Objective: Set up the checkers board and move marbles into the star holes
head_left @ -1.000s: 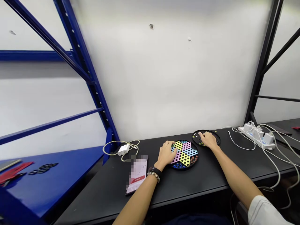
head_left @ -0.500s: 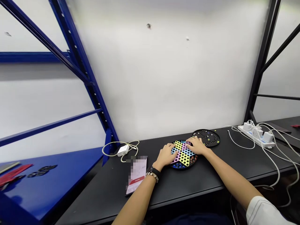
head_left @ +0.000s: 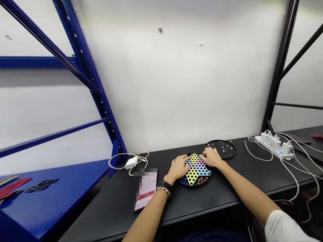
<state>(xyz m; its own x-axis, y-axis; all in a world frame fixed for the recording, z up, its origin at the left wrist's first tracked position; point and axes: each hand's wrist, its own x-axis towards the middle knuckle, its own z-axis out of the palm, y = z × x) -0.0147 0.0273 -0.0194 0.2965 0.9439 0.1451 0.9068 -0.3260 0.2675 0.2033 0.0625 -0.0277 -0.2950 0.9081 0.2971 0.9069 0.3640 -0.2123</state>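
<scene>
A colourful star-shaped board (head_left: pixel 192 176) with rows of holes lies in a round black tray (head_left: pixel 194 186) on the black table. Blue and reddish-brown pieces show in the tray around the star's points. My left hand (head_left: pixel 178 167) rests on the left side of the board, fingers apart. On the upper right side, my right hand (head_left: pixel 211 157) touches the board near its edge with bent, spread fingers. Behind the right hand sits a round black lid (head_left: pixel 228 151) with a few small bits on it.
Left of the board lie a phone (head_left: pixel 147 190) and a white charger (head_left: pixel 131 163) with a looped cable. A white power strip (head_left: pixel 286 155) with plugs and cables is at the right. Black rings (head_left: pixel 42 185) lie on the blue table (head_left: pixel 63 195).
The star board has turned clockwise; its lower yellow point has swung left, and reddish-brown pieces now show at the lower right. Both hands stay at its sides, the view shifting slightly.
</scene>
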